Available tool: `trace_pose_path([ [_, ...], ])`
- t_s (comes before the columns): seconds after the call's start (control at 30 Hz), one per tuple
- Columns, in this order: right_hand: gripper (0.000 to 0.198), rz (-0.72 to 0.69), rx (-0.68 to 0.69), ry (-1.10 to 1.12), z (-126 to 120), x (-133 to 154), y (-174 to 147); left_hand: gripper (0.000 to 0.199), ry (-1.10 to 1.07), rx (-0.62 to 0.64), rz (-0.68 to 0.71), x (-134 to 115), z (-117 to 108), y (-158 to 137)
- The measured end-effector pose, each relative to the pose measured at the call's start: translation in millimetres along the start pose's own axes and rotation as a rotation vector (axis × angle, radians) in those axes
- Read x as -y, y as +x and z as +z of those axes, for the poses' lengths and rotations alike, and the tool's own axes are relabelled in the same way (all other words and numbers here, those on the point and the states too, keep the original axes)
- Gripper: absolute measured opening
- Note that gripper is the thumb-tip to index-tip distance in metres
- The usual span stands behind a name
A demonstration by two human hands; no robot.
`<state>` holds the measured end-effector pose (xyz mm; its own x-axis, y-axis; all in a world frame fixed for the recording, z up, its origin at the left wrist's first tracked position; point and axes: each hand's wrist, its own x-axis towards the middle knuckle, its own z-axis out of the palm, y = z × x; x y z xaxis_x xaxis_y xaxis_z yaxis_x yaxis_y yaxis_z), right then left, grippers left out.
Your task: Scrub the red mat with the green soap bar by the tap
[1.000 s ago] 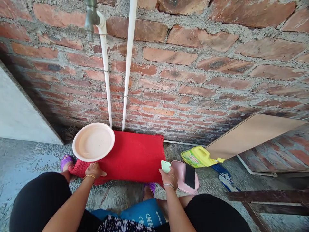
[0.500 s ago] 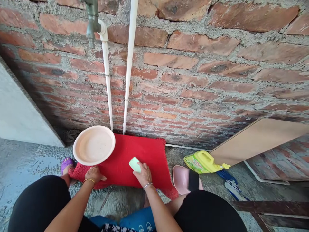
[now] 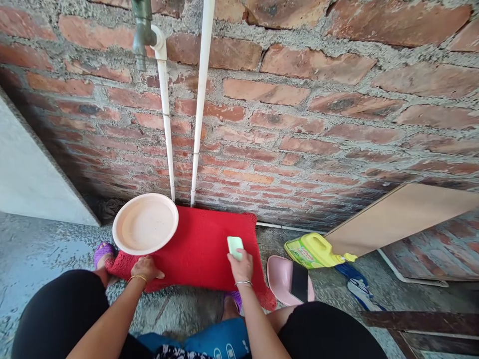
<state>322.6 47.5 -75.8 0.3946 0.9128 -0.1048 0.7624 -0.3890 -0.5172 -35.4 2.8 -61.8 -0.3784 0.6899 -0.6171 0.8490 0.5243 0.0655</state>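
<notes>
A red mat with a shaggy fringe lies spread out in front of the brick wall. At its near left edge, just below the basin, my left hand holds the mat, its thumb pointing right and its fingertips partly hidden. My right hand grips a pale green rounded block over the right part of the mat. The block's underside is hidden, so I cannot tell whether it is a brush or soap. A pale pink basin rests on the mat's left end.
To the right stand a pink scoop-like container with a dark flat piece across it and a yellow detergent jug. A tan board leans on the wall. Above the basin are a tap and white pipes. The floor looks wet.
My right hand has slid to the right across the mat with the green block, which has turned more upright. My left hand and the basin stay in place.
</notes>
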Motion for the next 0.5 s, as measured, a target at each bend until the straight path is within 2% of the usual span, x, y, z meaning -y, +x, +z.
trace_pose_path([
  [0.07, 0.034, -0.08, 0.058, 0.025, 18.2, 15.1, -2.3, 0.073, 0.008, -0.001, 0.008, 0.1, -0.2, -1.0],
  [0.13, 0.034, -0.087, 0.076, 0.033, 30.2, 22.6, -3.5, 0.074, 0.014, 0.003, 0.006, -0.3, -0.9, -2.6],
  [0.23, 0.035, -0.076, 0.085, 0.036, 32.8, 19.2, -1.4, 0.071, 0.019, -0.007, 0.002, -1.6, -2.0, -4.4],
  [0.37, 0.034, -0.021, 0.052, 0.019, 8.6, -8.6, 9.9, 0.07, 0.023, 0.005, -0.018, -3.7, -2.5, -4.1],
  [0.5, 0.041, 0.262, -0.06, -0.045, -24.4, -38.7, 22.5, 0.073, 0.008, 0.01, -0.025, -3.8, -1.1, -1.0],
])
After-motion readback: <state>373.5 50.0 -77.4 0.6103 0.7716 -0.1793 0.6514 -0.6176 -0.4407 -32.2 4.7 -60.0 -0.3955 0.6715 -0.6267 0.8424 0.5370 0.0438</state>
